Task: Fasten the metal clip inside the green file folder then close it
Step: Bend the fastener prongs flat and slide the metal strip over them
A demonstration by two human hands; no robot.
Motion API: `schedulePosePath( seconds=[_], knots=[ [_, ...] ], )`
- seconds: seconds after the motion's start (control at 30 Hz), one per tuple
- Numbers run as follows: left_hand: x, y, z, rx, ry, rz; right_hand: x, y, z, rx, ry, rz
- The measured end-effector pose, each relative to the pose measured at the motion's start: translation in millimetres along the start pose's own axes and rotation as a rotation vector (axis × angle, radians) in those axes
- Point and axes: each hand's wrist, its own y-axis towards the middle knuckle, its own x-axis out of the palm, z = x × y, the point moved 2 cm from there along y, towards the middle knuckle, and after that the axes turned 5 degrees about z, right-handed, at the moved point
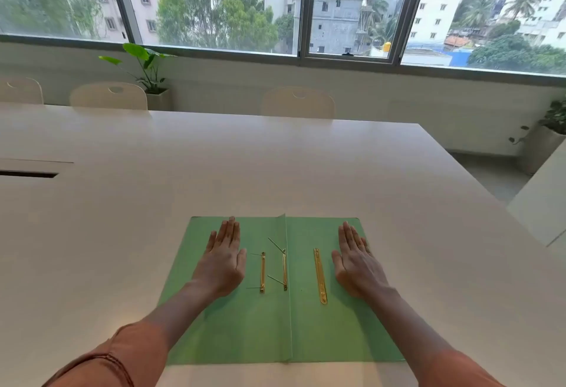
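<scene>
The green file folder point(284, 325) lies open and flat on the white table, near its front edge. Three gold metal clip parts rest inside it. A base strip point(284, 269) with two thin prongs sticking up sits along the centre fold. A short bar point(262, 272) lies just left of it, and a longer flat bar point(320, 276) lies on the right half. My left hand point(225, 256) rests flat, palm down, on the left half. On the right half my right hand point(355, 259) lies flat beside the long bar. Neither hand holds anything.
The wide white table point(214, 172) stretches ahead, with a dark cable slot point(29, 174) at the far left. Pale chairs point(298, 103) stand along the far edge. Potted plants point(147, 71) stand under the windows, and another white surface point(545, 202) is at the right.
</scene>
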Motion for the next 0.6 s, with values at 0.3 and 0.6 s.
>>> schedulePosePath(
  seconds=[0.3,0.6],
  knots=[
    [19.4,-8.9,-6.2,-0.047,0.009,-0.054,15.3,-0.7,4.4,-0.002,-0.058,-0.067],
    [30.6,-5.8,-8.4,-0.061,0.064,-0.021,18.8,-0.7,4.9,0.001,-0.08,-0.046]
  ],
)
